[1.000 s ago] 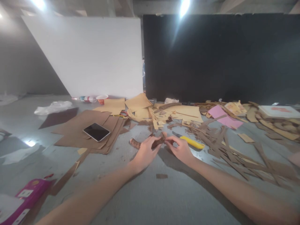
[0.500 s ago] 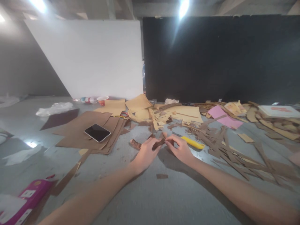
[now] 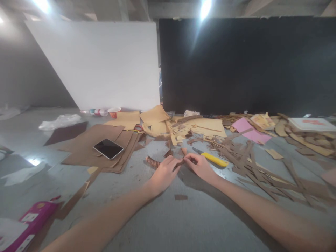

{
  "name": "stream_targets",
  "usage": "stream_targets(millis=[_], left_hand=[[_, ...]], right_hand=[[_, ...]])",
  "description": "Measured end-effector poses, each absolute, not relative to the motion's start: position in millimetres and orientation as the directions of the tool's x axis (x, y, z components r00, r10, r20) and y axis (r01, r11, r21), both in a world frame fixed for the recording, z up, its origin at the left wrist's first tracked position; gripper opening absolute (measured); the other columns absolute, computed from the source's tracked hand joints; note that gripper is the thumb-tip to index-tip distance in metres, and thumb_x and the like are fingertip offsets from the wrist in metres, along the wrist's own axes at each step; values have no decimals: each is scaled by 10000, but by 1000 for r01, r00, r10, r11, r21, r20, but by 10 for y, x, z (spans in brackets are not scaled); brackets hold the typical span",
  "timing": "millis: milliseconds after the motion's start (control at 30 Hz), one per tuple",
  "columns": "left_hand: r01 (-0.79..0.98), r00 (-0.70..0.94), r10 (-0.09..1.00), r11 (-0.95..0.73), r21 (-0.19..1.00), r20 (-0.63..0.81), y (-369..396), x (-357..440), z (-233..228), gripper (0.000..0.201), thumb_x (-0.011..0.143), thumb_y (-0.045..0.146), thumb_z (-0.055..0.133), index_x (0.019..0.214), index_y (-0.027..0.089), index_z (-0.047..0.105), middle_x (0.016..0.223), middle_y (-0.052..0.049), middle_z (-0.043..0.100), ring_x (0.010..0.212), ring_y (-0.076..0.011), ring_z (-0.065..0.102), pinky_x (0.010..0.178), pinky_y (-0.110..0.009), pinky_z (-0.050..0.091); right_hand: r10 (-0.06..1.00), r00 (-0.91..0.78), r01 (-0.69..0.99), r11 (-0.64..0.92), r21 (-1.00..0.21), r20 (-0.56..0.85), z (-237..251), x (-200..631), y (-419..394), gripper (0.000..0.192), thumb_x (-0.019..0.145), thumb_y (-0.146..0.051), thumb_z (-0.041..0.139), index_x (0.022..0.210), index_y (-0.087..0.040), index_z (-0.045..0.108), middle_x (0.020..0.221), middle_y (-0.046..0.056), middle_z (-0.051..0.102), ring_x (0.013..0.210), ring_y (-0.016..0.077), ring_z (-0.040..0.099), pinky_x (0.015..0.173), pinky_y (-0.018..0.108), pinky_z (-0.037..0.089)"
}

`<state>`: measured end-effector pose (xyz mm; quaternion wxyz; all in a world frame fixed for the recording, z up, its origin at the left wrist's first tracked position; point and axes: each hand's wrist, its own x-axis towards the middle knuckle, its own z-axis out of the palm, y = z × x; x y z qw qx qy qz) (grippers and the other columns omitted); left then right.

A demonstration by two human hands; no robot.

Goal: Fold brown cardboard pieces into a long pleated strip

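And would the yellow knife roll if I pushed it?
Probably not: the knife has a long handle that looks flattish, so it might slide or spin on the smooth-looking table. It should feel stiff, being straight. Its blade sticks out and could cut you.

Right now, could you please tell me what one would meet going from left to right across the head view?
Magenta object with white patches, black-screened phone with a pale rim, the left hand, the right hand, pink rectangular sheet, flat white rectangular item with reddish marks.
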<state>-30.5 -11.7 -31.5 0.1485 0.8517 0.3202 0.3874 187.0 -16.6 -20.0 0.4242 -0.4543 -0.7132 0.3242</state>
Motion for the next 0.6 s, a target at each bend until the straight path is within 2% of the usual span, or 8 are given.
stream_targets(millis=[167,400,600], left_hand=[[437,476,679,-735,519,560,-120,-304,-300,166,1018,150,604,1152,217,674,1096,-83,716,1058,-234,701,928,-367,573],[462,429,720,-694,552,546,-117,-310,-302,169,1007,162,637,1162,221,670,1071,-66,700,1042,-221,702,919,-352,568],[429,445,694,-720,545,566,-97,-317,-336,176,1011,146,613,1158,218,678,1069,-73,708,1033,-216,713,908,-347,580]], right_hand=[[911,-131,404,409,-818,391,-233,1865,-158,301,986,-492,653,895,-206,684,699,-10,589,642,164,517,605,276,410],[873,-200,419,486,-767,444,-191,1867,-177,245,1013,-403,626,907,-211,735,749,12,626,701,179,573,677,294,447],[887,-294,353,447,-822,356,-173,1871,-194,273,1015,-427,620,917,-196,727,719,-3,608,675,160,541,634,269,417]])
